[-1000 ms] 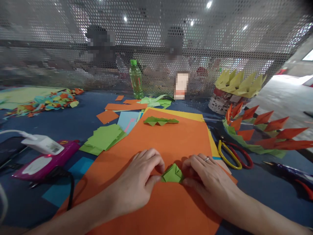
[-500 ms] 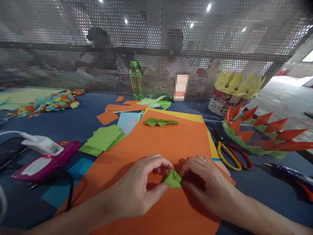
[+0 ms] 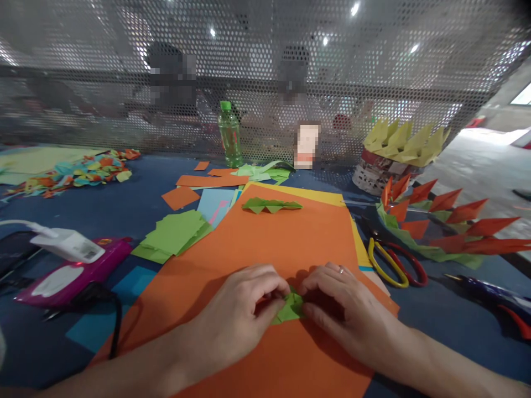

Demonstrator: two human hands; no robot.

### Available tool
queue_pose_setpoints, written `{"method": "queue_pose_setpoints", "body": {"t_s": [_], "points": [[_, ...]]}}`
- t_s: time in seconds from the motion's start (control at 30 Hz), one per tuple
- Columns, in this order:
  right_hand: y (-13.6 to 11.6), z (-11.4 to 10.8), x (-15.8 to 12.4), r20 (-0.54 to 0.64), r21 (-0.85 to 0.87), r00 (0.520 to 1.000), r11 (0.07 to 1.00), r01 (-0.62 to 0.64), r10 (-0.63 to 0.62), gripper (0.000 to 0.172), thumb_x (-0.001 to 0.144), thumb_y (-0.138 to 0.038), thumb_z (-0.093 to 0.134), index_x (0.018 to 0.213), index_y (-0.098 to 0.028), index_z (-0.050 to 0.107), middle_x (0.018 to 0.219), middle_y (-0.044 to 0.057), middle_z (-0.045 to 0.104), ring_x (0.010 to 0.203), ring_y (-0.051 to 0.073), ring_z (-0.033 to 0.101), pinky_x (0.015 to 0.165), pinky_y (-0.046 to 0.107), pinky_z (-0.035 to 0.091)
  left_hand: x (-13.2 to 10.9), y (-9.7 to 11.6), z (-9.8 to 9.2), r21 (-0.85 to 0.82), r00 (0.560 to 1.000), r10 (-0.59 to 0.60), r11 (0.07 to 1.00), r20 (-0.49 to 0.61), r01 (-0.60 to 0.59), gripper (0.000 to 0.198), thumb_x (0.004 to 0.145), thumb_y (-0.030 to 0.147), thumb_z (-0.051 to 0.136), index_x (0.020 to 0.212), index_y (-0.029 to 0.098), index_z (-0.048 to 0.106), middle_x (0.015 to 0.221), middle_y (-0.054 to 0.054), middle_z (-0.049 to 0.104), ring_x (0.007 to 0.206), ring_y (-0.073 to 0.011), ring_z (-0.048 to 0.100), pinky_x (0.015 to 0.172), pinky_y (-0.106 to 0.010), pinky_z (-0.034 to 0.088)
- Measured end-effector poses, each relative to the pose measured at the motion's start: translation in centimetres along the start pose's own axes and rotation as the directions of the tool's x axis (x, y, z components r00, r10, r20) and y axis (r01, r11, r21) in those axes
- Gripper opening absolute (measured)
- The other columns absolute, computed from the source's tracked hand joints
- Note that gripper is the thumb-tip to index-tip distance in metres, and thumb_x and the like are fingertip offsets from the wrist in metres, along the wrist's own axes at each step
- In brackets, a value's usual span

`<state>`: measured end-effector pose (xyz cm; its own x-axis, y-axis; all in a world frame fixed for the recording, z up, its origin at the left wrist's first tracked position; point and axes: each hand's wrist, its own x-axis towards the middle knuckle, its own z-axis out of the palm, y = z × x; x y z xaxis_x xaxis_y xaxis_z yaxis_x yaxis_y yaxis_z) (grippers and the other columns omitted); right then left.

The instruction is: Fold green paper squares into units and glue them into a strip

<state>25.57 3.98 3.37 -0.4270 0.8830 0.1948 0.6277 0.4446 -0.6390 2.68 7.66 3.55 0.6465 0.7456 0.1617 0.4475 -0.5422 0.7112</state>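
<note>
A small folded green paper piece lies on a large orange sheet in front of me. My left hand pinches its left side with curled fingers. My right hand, with a ring on one finger, pinches its right side. Both hands rest on the orange sheet and hide most of the piece. Farther up the sheet lies a strip of joined green folded pieces.
A stack of green paper squares sits left of the sheet. Scissors lie to the right, with an orange-and-green paper ring and a glue gun beyond. A pink device and charger lie left. A green bottle stands before the mesh screen.
My hands have closed in on the green piece; the left fingers moved from flat, to raised, to pinching it. The piece now shows less between my fingers.
</note>
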Motion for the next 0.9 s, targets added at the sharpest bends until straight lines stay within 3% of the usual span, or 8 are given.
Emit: {"method": "queue_pose_setpoints", "body": {"t_s": [0.2,0.37,0.5,0.9], "points": [[0.1,0.6,0.4,-0.065,0.016,0.994,0.996,0.086,-0.084,0.02,0.089,-0.003,0.058,0.089,-0.023,0.057,0.087,-0.001,0.064,0.082,0.017,0.055,0.074,0.029,0.04,-0.1,-0.1,0.3,0.052,0.995,0.102,0.994,-0.012,-0.101,0.017,0.096,0.007,0.051,0.092,0.021,0.06,0.086,0.002,0.058,0.08,-0.0129,0.055,0.074,-0.025,0.041],[0.2,0.4,0.6,-0.052,-0.006,0.985,0.987,0.163,-0.163,0.016,0.093,-0.007,0.056,0.089,-0.022,0.06,0.085,0.001,0.064,0.08,0.016,0.056,0.071,0.027,0.041,-0.4,0.0,0.3,0.111,0.981,0.192,0.975,-0.003,-0.19,0.018,0.098,0.006,0.048,0.089,0.019,0.058,0.088,0.0,0.055,0.082,-0.0147,0.051,0.074,-0.028,0.039],[0.2,0.2,0.7,-0.051,-0.026,0.976,0.978,0.208,-0.21,0.016,0.096,-0.011,0.053,0.088,-0.021,0.06,0.083,0.002,0.063,0.077,0.015,0.057,0.071,0.027,0.042,-0.8,-0.2,0.4,0.167,0.967,0.254,0.953,0.014,-0.253,0.019,0.101,0.008,0.044,0.099,0.019,0.059,0.098,-0.002,0.057,0.09,-0.0158,0.053,0.082,-0.029,0.042],[0.1,0.0,0.3,0.014,-0.093,0.972,0.968,0.235,-0.235,0.013,0.098,-0.015,0.054,0.092,-0.02,0.065,0.09,0.005,0.065,0.083,0.018,0.059,0.076,0.032,0.045,-1.4,0.0,0.2,0.27,0.955,0.264,0.918,0.134,-0.292,0.024,0.098,0.003,0.041,0.103,0.019,0.059,0.098,-0.002,0.057,0.086,-0.0166,0.054,0.077,-0.029,0.044]]}}
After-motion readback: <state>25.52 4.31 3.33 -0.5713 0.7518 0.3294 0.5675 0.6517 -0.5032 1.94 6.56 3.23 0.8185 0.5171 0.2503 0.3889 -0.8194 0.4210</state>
